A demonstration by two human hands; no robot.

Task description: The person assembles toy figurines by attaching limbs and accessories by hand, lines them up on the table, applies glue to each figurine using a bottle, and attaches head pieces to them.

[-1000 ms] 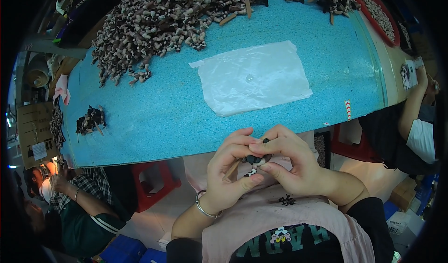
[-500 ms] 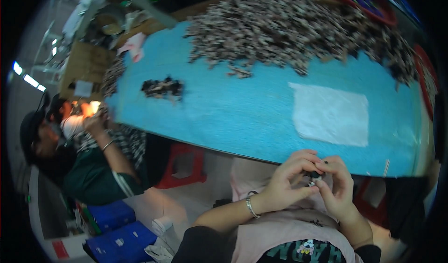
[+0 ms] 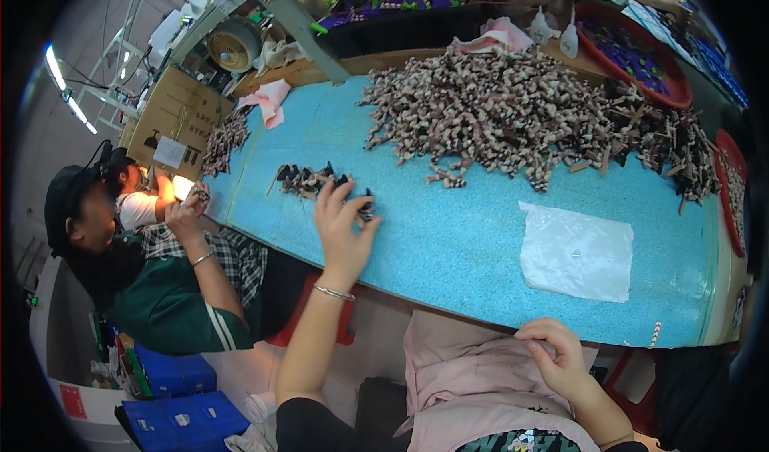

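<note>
My left hand [image 3: 340,232] reaches over the table by a small loose heap [image 3: 300,181] of dark and pale pieces. Between its thumb and forefinger is a small black-and-white piece [image 3: 366,207]; the other fingers are spread. Whether that piece also touches the table I cannot tell. At the table's near edge hangs my right hand [image 3: 558,357], fingers loosely bent and thumb apart, with nothing visible in it. A white plastic sheet [image 3: 577,256] lies flat on the blue tabletop [image 3: 432,244] beyond my right hand.
A large pile [image 3: 489,115] of brown-and-white pieces covers the table's far side. Red trays [image 3: 679,91] stand at the far right, near two small white bottles [image 3: 569,42]. A pink cloth [image 3: 268,99] lies far left. A co-worker in green [image 3: 172,292] sits at the left.
My hands were together at the near edge around a small dark-and-white piece. My left hand has since moved left to the small heap; my right has stayed near the edge. The view has shifted.
</note>
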